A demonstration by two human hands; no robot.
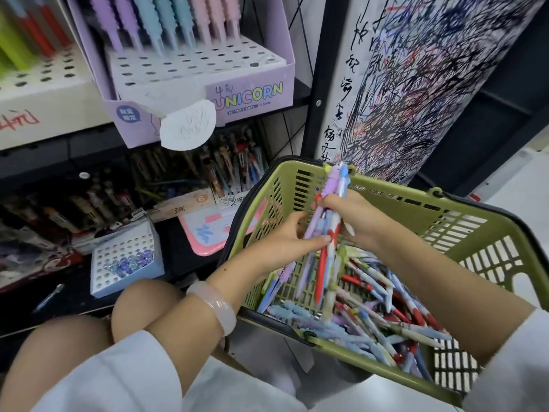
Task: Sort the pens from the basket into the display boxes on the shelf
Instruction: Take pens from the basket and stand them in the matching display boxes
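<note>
Green basket (463,221) heaped with pens (383,307), too many to count, right hand (353,218) gripping an upright bunch (328,221) of several pens above it, left hand (285,242) pinching that bunch low down, two display boxes (190,69) on shelf.

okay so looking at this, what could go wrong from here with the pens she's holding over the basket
The right hand grips a mixed bundle of pens while the left hand pinches at it; pulling one out could loosen others, though they would likely drop back into the basket. The bundle mixes purple, blue and red pens, so one could land in the wrong box, such as the Unicorn box.
</note>
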